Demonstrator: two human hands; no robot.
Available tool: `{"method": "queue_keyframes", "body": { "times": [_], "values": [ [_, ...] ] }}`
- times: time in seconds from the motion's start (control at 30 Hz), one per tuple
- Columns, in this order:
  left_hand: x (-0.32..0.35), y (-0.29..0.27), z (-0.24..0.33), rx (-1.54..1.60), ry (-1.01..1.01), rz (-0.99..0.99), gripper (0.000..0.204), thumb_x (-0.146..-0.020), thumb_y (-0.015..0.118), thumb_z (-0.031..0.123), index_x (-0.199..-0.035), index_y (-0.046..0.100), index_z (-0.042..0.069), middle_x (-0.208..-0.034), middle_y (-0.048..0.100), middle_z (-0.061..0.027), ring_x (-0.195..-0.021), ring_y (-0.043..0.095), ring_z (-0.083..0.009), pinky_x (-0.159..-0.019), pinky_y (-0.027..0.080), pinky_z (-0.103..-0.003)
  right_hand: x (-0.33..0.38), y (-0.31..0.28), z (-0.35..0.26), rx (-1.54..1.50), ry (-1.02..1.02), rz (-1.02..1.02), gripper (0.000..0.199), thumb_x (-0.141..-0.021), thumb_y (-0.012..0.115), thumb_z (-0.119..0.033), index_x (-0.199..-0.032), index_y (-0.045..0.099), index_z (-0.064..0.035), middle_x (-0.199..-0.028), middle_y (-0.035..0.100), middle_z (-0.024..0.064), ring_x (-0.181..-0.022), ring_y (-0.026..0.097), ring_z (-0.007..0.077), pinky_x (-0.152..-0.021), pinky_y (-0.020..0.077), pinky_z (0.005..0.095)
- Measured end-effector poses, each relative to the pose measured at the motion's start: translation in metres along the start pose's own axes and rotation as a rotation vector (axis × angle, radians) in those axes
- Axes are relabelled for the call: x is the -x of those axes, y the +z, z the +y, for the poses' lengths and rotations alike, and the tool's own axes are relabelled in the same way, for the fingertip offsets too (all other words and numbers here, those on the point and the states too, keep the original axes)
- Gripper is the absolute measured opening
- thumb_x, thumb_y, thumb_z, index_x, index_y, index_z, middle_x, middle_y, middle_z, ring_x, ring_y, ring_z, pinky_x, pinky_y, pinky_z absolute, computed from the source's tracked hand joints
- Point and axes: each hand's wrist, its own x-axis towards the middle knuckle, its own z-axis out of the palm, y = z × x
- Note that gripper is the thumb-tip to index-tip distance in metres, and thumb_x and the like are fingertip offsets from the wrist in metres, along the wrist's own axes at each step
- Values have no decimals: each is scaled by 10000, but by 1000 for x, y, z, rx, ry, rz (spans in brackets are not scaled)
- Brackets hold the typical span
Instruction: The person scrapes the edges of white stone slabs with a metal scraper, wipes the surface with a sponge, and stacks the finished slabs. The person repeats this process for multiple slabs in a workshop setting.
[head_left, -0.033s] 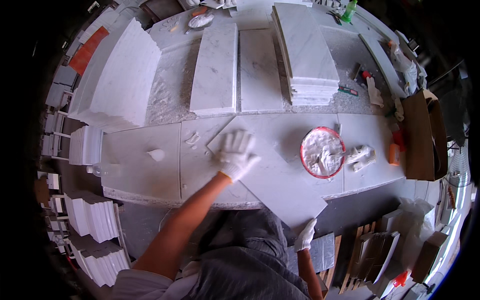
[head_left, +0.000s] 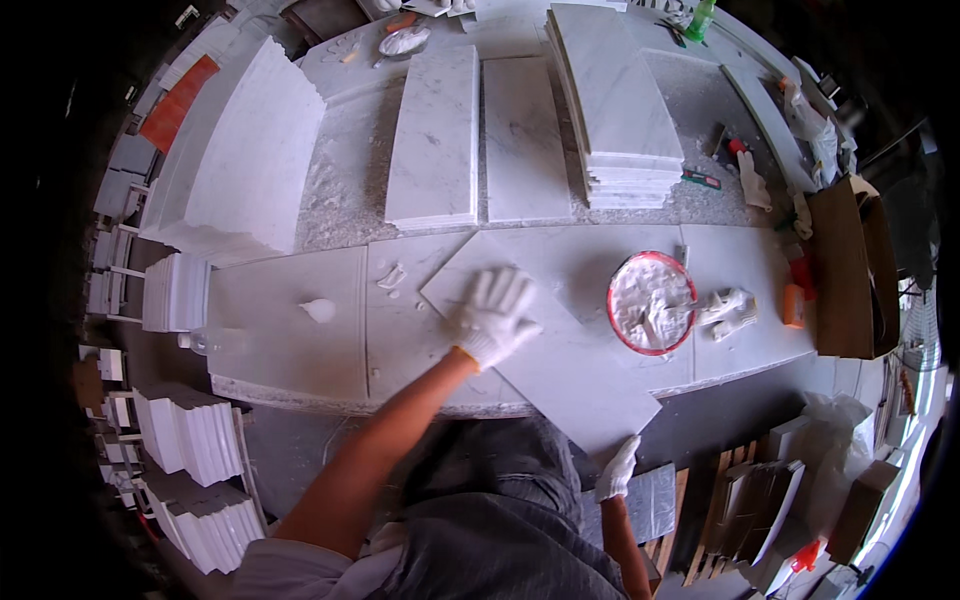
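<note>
A white marble slab point(head_left: 575, 362) lies aslant on the worktop, and its near right end juts out past the front edge. My left hand point(head_left: 497, 318), in a white knit glove, rests on the slab's far part with the fingers spread. My right hand point(head_left: 618, 470), gloved too, holds the overhanging corner; its fingers are partly hidden. To the right of the slab sits a red-rimmed bowl point(head_left: 652, 304) of white paste with a tool stuck in it. A crumpled white glove point(head_left: 728, 313) touches the tool's handle.
Long marble slabs point(head_left: 435, 140) lie at the back, beside a taller stack point(head_left: 620, 90). More slabs point(head_left: 250, 150) stand at the left. A cardboard box point(head_left: 850, 270) and an orange block point(head_left: 793, 306) are at the right. White paste blobs point(head_left: 320, 310) dot the worktop point(head_left: 280, 355).
My left hand has slid a little to the right across the slab. My right hand keeps its place at the corner. The whole view has shifted slightly.
</note>
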Motion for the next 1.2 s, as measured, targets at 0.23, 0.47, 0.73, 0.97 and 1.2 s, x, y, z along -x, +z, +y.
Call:
{"method": "queue_keyframes", "body": {
  "times": [0.23, 0.47, 0.73, 0.97, 1.2],
  "values": [
    [-43, 29, -65, -66, -14, 204, 721, -977, 352, 564, -1502, 325, 70, -1569, 288, -153, -1459, 246, -314, -1206, 115, -440, -7, -12, 19, 37, 8, 26, 733, -1021, 334, -564, -1426, 406, 42, -1384, 494, 74, -1227, 468, 183, -1059, 356, 306],
    [-18, 34, 1, -134, 80, -44, 799, -962, 236, 644, -1544, 194, 98, -1620, 141, -115, -1500, 102, -276, -1208, 43, -478, 1, 9, 1, -89, 85, 52, 681, -1020, 347, -560, -1375, 481, 5, -1290, 552, 27, -1119, 519, 151, -986, 409, 297],
    [62, 61, 159, 13, 916, -201, 762, -956, 261, 647, -1552, 183, 180, -1627, 120, -40, -1504, 84, -212, -1215, 30, -480, 11, 26, -17, -407, 171, 2, 608, -986, 388, -611, -1270, 554, -100, -1068, 628, -13, -880, 587, 150, -720, 491, 308],
    [20, -3, 27, 19, 495, -135, 641, -892, 520, 507, -1415, 462, 141, -1472, 425, -118, -1365, 374, -341, -1125, 256, -524, 13, 15, -21, -395, 256, -105, 650, -959, 396, -656, -1311, 533, -127, -1123, 620, -4, -940, 584, 156, -772, 495, 330],
    [17, 47, -32, -210, 210, 52, 787, -954, 363, 564, -1527, 237, 40, -1589, 224, -175, -1476, 177, -344, -1198, 68, -506, 14, 17, -26, -461, 335, -134, 694, -999, 325, -611, -1434, 418, -79, -1298, 554, 31, -1126, 548, 187, -974, 452, 377]
  ]
}}
